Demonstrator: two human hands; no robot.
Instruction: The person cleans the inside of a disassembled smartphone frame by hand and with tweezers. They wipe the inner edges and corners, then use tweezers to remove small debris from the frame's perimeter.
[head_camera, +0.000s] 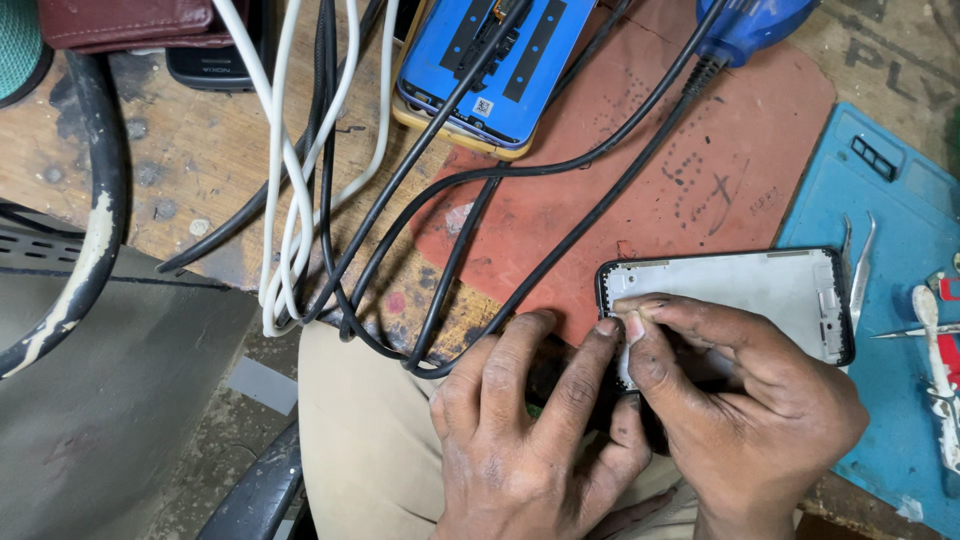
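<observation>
My right hand (745, 400) pinches the black-rimmed grey phone frame (740, 295), long axis three-to-nine o'clock; my left hand (535, 420) presses its nine o'clock end, both grips closed on it.

The worktop (200, 160) is bare wood, rough, stained and scuffed. On it lies a reddish-brown mat (700, 150), matt and marked with scratches, beside a blue mat (900, 200) that looks like smooth rubber. The phone frame (740, 290) has a pale, dull inner face and a black, slightly glossy plastic rim. The black cables (560, 250) are smooth rubbery sheath; the white cables (280, 180) are glossier. Metal tweezers (862, 270) shine.
</observation>
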